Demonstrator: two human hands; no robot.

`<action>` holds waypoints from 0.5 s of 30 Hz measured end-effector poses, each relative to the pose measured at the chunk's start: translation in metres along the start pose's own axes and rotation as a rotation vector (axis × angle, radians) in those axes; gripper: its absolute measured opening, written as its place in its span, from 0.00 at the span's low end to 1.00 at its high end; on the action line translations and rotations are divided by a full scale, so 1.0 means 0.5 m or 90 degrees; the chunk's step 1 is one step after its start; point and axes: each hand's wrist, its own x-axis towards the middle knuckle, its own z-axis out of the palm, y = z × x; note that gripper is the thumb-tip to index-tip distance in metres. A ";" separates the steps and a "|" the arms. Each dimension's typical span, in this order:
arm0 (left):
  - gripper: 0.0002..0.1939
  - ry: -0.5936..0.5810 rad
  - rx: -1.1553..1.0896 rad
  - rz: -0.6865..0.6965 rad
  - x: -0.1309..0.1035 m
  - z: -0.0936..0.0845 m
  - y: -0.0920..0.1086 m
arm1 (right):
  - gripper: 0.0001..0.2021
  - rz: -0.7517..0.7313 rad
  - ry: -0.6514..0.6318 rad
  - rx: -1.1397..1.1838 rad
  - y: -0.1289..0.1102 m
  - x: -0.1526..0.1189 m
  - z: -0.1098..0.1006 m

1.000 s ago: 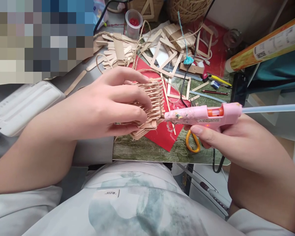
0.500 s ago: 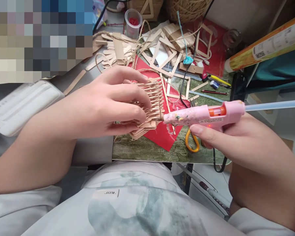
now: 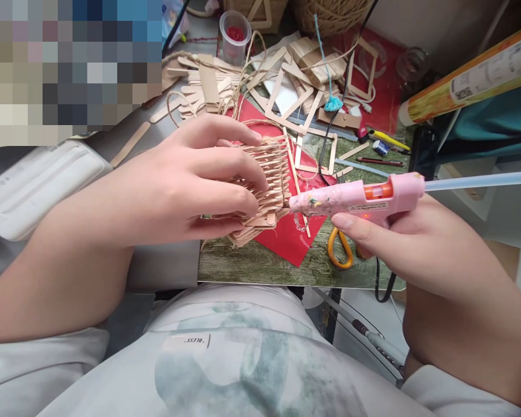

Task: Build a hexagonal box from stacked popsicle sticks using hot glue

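A small structure of stacked craft sticks and twine rests on a red sheet. My left hand is curled over its left side and grips it, hiding much of that side. In my right hand is a pink glue gun, with a clear glue stick coming out of its back end. The nozzle points left, at the lower right corner of the structure. Whether the tip touches it, I cannot tell. A small light glows red on the gun.
Orange-handled scissors lie just below the gun. Loose craft sticks, stick frames, a cup and a black cable crowd the back. A white device sits left.
The glue gun's rear has shifted slightly left in my right hand, while its nozzle remains by the structure's corner. My left hand has kept its hold.
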 end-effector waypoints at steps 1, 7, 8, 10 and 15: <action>0.13 0.002 -0.001 0.001 -0.001 0.000 0.000 | 0.14 0.004 -0.005 0.001 -0.001 0.000 0.001; 0.16 -0.017 0.003 -0.014 -0.007 0.000 -0.002 | 0.15 -0.023 0.027 -0.067 0.000 -0.007 0.010; 0.16 -0.011 0.006 -0.011 -0.007 0.001 -0.003 | 0.15 -0.033 0.037 -0.081 0.001 -0.009 0.012; 0.14 0.004 0.005 0.000 -0.006 0.001 -0.003 | 0.15 -0.051 0.056 -0.104 0.003 -0.011 0.014; 0.12 0.008 0.015 -0.004 -0.003 -0.001 0.001 | 0.16 -0.041 0.075 -0.150 0.002 -0.015 0.017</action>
